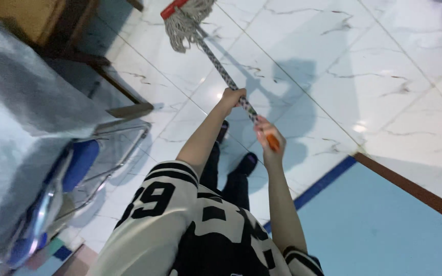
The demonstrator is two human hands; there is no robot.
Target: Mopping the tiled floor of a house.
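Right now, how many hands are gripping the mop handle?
2. The left hand holds the patterned mop handle farther down towards the mop head; the right hand grips its orange end.

Mop (188, 20) w/ off-white strings, red clamp, speckled black/white shaft, orange grip; floor (374, 76) white marble w/ grey veins; chair (80, 163) blue.

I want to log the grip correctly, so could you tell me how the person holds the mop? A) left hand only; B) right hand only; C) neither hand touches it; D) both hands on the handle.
D: the left hand grips the patterned mop handle farther down, and the right hand holds near its orange end.
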